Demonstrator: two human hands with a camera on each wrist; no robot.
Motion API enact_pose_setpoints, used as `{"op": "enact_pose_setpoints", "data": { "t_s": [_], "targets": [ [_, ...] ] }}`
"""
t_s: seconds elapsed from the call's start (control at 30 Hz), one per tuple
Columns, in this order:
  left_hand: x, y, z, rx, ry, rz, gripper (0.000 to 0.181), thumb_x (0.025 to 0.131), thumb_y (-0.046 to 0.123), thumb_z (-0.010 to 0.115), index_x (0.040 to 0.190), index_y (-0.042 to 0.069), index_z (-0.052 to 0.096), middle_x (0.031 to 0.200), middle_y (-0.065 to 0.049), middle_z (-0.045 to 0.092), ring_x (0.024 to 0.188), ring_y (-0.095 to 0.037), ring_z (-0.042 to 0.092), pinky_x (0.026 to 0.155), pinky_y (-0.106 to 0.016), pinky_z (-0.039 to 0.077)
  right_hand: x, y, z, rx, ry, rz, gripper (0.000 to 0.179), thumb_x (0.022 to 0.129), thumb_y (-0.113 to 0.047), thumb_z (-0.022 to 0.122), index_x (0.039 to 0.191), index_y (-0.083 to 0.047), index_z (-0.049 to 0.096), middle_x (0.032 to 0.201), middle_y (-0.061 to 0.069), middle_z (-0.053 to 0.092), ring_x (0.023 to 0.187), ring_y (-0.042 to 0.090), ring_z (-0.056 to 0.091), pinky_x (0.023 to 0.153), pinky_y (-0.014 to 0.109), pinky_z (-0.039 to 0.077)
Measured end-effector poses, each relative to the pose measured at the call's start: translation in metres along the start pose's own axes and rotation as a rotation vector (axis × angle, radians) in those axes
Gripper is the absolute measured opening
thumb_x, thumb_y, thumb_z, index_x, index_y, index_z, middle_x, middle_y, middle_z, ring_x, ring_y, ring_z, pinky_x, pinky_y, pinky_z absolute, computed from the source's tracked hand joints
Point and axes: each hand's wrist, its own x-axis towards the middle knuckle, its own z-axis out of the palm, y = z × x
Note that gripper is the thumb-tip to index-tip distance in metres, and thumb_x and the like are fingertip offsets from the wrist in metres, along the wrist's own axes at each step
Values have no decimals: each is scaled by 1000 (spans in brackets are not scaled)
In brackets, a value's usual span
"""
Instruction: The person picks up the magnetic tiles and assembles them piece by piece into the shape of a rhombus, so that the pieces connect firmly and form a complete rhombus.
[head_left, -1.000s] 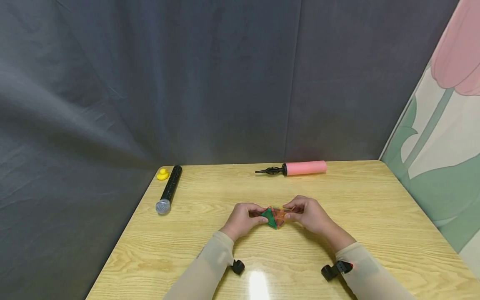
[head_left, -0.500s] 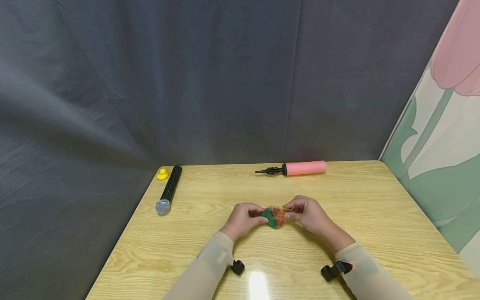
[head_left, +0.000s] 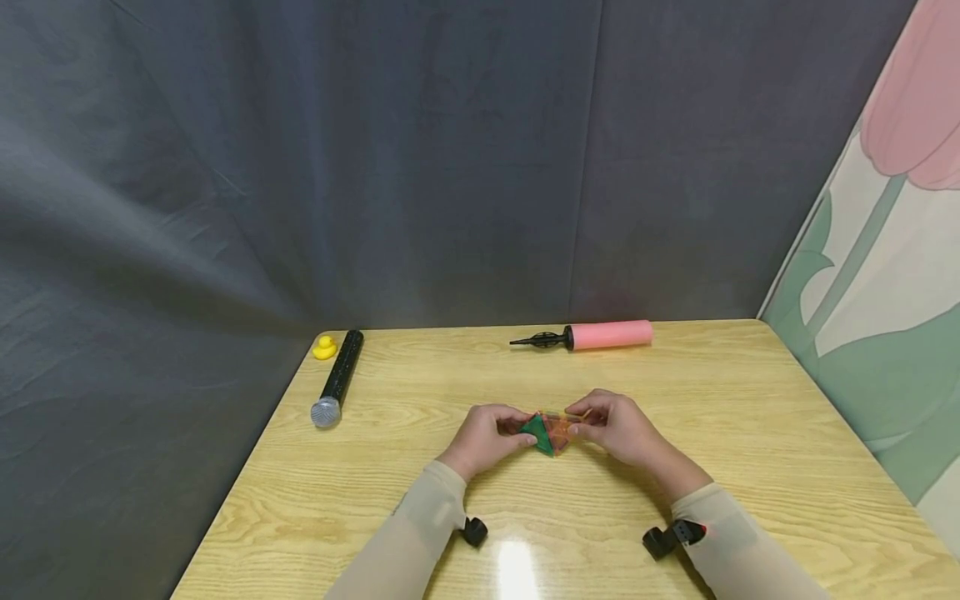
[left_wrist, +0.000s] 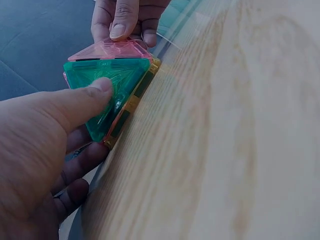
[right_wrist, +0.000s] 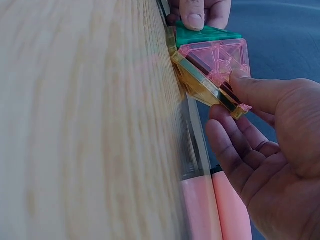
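Observation:
Several translucent magnetic tiles are joined into a small angled shape between the hands, low over the table's middle. A green triangular tile [left_wrist: 122,75] forms its left part, with a pink tile [right_wrist: 210,54] against it on the right. Yellow tiles [right_wrist: 197,90] lie along the underside. My left hand [head_left: 482,440] pinches the green end, thumb on its face and fingers behind. From the other side, my right hand [head_left: 621,427] pinches the pink and yellow end between thumb and fingertips. Parts of the tiles are hidden behind the fingers.
A pink hand pump [head_left: 609,336] with a black nozzle lies at the back of the wooden table [head_left: 300,517]. At the back left are a black microphone [head_left: 341,375] and a yellow rubber duck [head_left: 325,348]. A dark curtain [head_left: 450,167] hangs behind.

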Motion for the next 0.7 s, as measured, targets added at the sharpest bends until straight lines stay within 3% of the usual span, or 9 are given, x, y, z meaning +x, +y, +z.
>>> {"op": "enact_pose_setpoints", "data": {
  "t_s": [0.23,0.7],
  "targets": [
    [1,1,0,-1,24,71,31,91,24,85,122,25,79,111,13,74,93,-3,69,82,-25,57,0,-1,-1,1,-9,6,21,91,-8,82,112,-14,79,103,0,69,88,21,67,68,30,57],
    [1,1,0,16,13,101,28,88,26,85,116,27,81,105,17,71,93,-4,67,79,-25,57,0,0,-2,6,-14,10,21,90,-9,84,110,-15,80,100,2,69,86,22,66,65,30,56]
  ]
}}
